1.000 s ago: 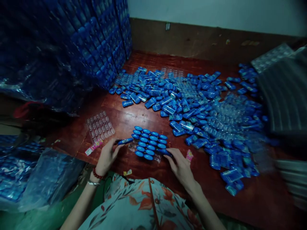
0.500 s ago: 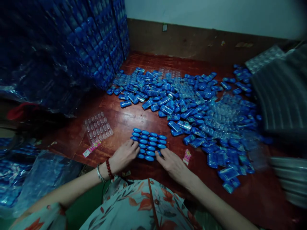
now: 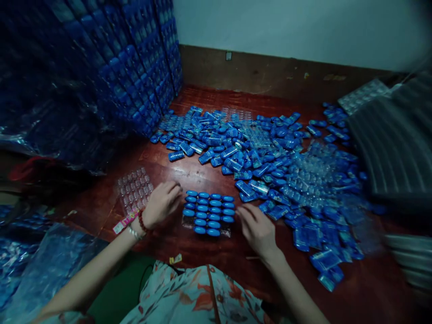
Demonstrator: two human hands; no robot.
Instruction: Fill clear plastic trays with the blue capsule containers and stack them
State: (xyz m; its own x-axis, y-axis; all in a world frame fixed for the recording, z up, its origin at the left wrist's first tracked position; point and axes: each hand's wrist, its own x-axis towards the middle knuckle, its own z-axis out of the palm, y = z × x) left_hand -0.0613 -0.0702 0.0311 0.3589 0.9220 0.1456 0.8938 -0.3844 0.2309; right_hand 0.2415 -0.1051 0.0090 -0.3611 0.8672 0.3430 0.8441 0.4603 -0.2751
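Neat rows of glossy blue oval pieces (image 3: pixel 208 209) sit on the table in front of me. At their lower left and right corners a clear plastic blister tray (image 3: pixel 188 222) shows beneath. My left hand (image 3: pixel 162 201) is just off the upper left side of the rows, its fingers curled together; anything in them is hidden. Off the right side, my right hand (image 3: pixel 258 228) is raised with bent fingers drawn in, and I cannot make out what they hold. Another clear blister tray (image 3: pixel 135 186) lies left of my left hand, with a pink strip (image 3: pixel 126 222) at its near edge.
A large heap of blue wrapped packs (image 3: pixel 232 150) spreads over the red-brown table (image 3: pixel 189 173), with clear trays (image 3: pixel 308 173) among it. Tall stacks of blue packs (image 3: pixel 135 67) rise at the back left. A dark striped cover (image 3: pixel 393 139) stands at the right.
Both hands have moved off the blue pieces: the left up and leftward, the right outward. The tray's lower corners now show. The pink piece by my right hand no longer shows.
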